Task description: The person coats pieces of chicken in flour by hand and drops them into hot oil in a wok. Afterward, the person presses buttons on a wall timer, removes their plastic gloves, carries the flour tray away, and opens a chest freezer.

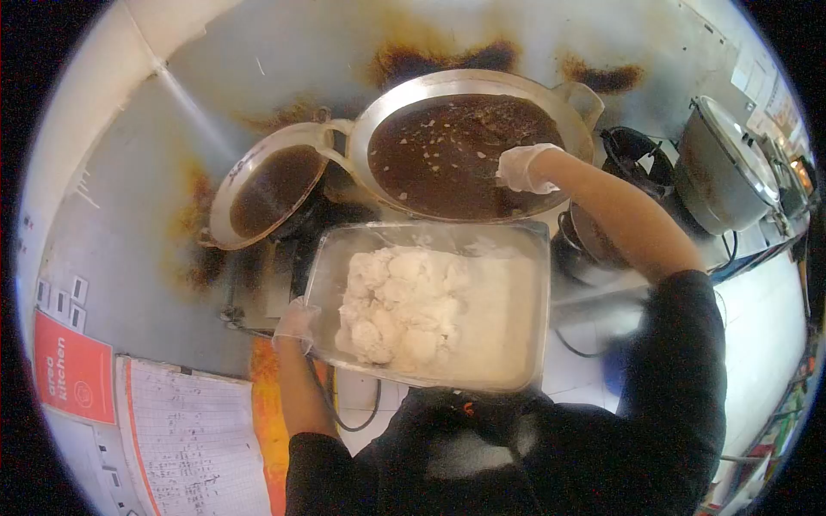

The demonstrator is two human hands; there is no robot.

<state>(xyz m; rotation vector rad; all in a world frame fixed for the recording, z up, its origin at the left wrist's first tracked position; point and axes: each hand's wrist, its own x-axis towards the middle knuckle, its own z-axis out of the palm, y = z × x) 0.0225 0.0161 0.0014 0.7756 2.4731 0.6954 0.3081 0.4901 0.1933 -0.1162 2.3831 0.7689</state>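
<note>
My left hand (297, 323), in a clear plastic glove, grips the left edge of a rectangular metal tray (540, 301). Several lumpy pieces coated in white flour (404, 297) fill the tray's left and middle, with loose flour (499, 322) spread on the right. Above the large wok (422, 86) of dark oil is my right hand (527, 168), also gloved, its fingers drawn together. What they hold, if anything, cannot be made out. Small pale bits float on the dark oil (456, 155).
A smaller pan (225, 202) of brown oil stands left of the wok. To the right are a black burner (637, 159) and a large lidded pot (718, 172). Behind stands a stained metal wall (301, 52); a written sheet (194, 430) hangs at lower left.
</note>
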